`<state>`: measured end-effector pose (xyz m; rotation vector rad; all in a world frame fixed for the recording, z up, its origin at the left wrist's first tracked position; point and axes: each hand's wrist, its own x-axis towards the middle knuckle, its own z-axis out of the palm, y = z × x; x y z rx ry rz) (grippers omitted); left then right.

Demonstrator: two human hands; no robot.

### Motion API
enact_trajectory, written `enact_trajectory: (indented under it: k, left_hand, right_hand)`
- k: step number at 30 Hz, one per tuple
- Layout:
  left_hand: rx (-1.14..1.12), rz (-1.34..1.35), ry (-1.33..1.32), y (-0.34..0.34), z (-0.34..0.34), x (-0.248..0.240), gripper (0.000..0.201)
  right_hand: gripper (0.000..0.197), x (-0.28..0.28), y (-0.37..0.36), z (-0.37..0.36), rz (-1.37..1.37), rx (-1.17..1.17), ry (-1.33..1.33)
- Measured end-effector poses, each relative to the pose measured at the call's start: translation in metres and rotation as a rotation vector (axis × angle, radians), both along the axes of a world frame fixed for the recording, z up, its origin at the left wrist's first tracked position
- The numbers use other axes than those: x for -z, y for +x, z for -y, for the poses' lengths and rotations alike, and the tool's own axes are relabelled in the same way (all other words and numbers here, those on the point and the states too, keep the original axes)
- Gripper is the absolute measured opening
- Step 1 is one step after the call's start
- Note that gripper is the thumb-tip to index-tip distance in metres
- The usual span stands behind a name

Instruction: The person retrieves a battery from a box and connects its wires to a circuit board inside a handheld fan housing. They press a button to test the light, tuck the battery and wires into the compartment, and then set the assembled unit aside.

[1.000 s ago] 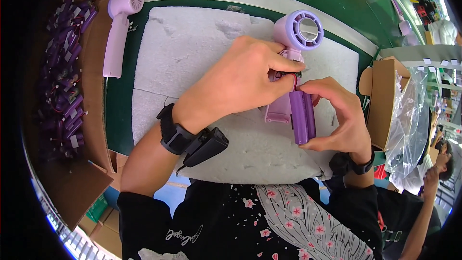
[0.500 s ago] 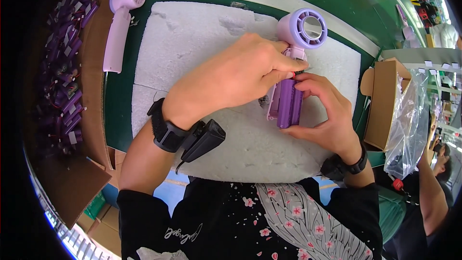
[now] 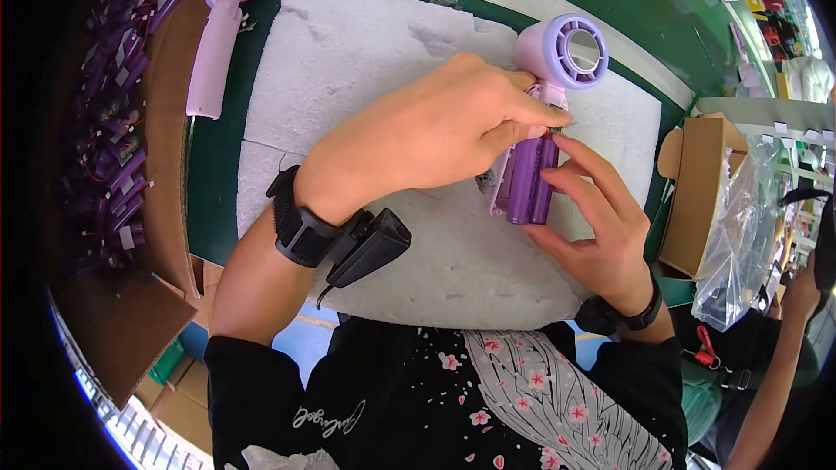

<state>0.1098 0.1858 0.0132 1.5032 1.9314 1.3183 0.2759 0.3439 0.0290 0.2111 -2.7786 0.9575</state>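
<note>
Purple twin-cell battery pack (image 3: 529,183) shifted from beside pink handle shell (image 3: 502,190) to lying along it, can't tell if fully seated. Right hand (image 3: 601,226) grips pack, thumb at bottom end, fingertips on side and top. Left hand (image 3: 470,122) has thumb and index nearly together at handle top, blocking view, so can't tell what's pinched. Fan head (image 3: 547,50) just above. White foam slab (image 3: 374,61) underneath, black wrist gadget (image 3: 374,248) covering some. Left: second pink fan (image 3: 213,61), box (image 3: 170,148) of battery packs (image 3: 122,157). Right: carton (image 3: 692,200), clear plastic bag (image 3: 740,235).

Head-worn fisheye — facing down, close over table (image 3: 212,178)
</note>
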Motion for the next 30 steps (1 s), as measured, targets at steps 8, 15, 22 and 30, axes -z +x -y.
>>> enact_trajectory:
  k: [8,15,22,30]
  left_hand:
    - [0.006,0.109,-0.125,0.002,0.0,-0.006,0.033]
    - [0.044,0.31,-0.202,0.002,0.001,-0.009,0.044]
    - [0.019,0.429,-0.238,0.0,-0.002,-0.011,0.047]
    - [0.025,0.483,-0.175,0.006,-0.001,0.007,0.047]
  right_hand:
    - [0.051,0.004,-0.002,0.007,-0.044,0.06,-0.06]
    - [0.069,0.002,-0.01,0.01,0.158,0.159,-0.322]
    - [0.077,-0.001,-0.018,0.008,0.234,0.189,-0.351]
    - [0.077,0.012,-0.021,0.002,0.137,0.082,-0.238]
